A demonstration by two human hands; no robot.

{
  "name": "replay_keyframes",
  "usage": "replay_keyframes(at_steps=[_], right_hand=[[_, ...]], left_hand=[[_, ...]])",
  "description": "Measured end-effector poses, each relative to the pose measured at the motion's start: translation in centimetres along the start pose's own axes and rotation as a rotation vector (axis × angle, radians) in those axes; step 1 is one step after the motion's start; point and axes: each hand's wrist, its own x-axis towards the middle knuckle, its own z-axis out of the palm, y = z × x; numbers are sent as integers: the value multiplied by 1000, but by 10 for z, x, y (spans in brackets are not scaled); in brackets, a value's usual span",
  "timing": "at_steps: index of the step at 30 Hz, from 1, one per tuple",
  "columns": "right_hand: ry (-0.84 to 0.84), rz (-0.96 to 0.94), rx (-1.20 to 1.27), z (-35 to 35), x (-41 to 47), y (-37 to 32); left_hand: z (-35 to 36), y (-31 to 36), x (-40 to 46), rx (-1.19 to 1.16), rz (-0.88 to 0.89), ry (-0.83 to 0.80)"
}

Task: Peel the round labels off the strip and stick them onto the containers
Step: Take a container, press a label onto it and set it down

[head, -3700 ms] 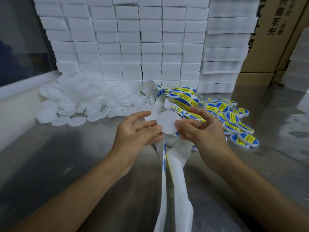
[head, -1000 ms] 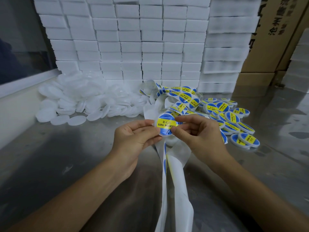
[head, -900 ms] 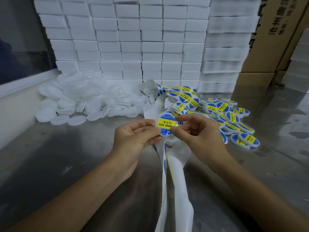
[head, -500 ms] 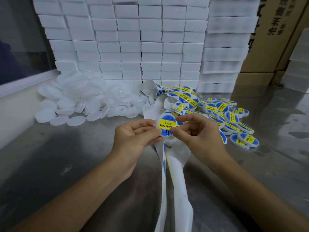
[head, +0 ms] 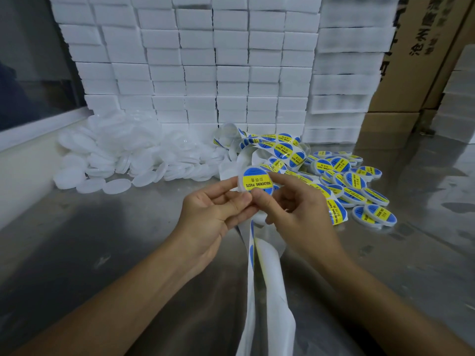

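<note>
two bare hands meet above a shiny metal table (head: 77, 253), seen from the wearer's head. between them is a small round white container (head: 253, 181) with a blue and yellow label (head: 257, 181) facing up, printed "soldering paste". the left hand (head: 213, 217) has its fingers closed on the container's left and lower edge, thumb tip touching the rim. the right hand (head: 298, 214) pinches it too, thumb pressed on the label's lower edge and forefinger laid across its upper right. beneath the hands, a white backing strip (head: 264, 291) runs toward the viewer; more of it, still carrying labels, curls just behind. a pile of labelled containers (head: 354, 183) lies to the right, a heap of plain white containers (head: 123, 155) to the left, stacked white boxes (head: 218, 60) behind.
</note>
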Motion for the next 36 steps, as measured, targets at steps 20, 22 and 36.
replay_keyframes(at_steps=[20,22,36], right_hand=[[72,153,67,-1,5,5],[68,140,65,-2,5,6],[11,106,20,-7,7,4]], left_hand=[[3,-2,-2,152,13,-49],[2,-3,-1,168,22,-49],[3,0,-2,352,117,-111]])
